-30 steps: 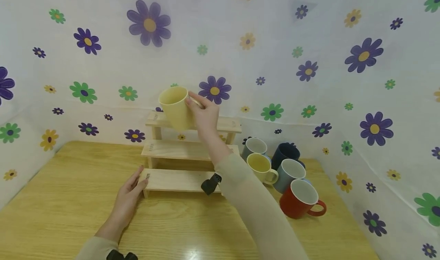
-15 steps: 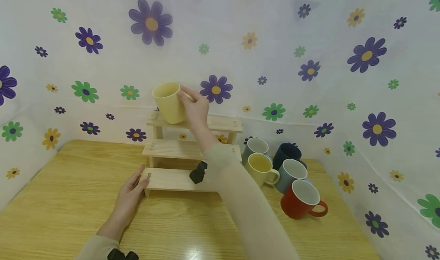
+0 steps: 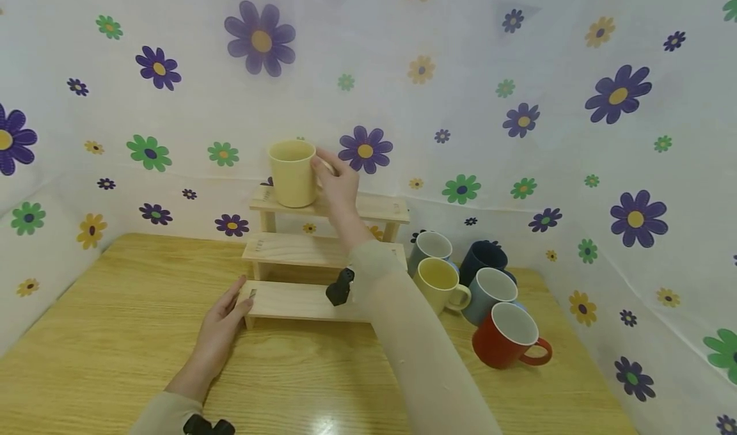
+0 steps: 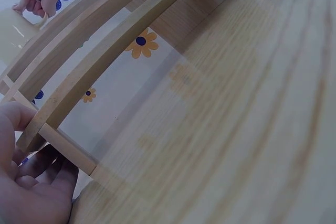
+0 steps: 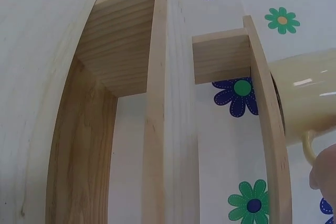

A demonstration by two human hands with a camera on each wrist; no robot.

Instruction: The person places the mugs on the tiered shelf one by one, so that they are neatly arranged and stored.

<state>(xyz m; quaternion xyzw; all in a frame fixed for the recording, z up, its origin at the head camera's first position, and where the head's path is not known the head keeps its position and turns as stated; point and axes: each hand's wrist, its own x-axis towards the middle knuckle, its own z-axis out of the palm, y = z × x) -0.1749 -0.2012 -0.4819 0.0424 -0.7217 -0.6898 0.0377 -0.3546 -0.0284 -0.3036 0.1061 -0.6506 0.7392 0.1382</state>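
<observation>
A three-tier wooden shelf rack stands on the table against the patterned cloth. My right hand pinches the handle of a pale yellow mug, which sits upright at the left end of the top tier. In the right wrist view, the base of that yellow mug is right at the top board. My left hand grips the left end of the lowest tier, thumb over the board. The left wrist view has the fingers of the left hand around the rack's end, beside its side support.
Right of the rack stand several mugs: a second yellow mug, a red mug, a dark blue mug and two grey-blue mugs, one in front. The wooden table meets flower-patterned cloth behind and at the right.
The yellow mug, tilted and raised a second ago, has come down upright onto the left end of the top tier, still held by my right hand. My left hand stays on the rack.
</observation>
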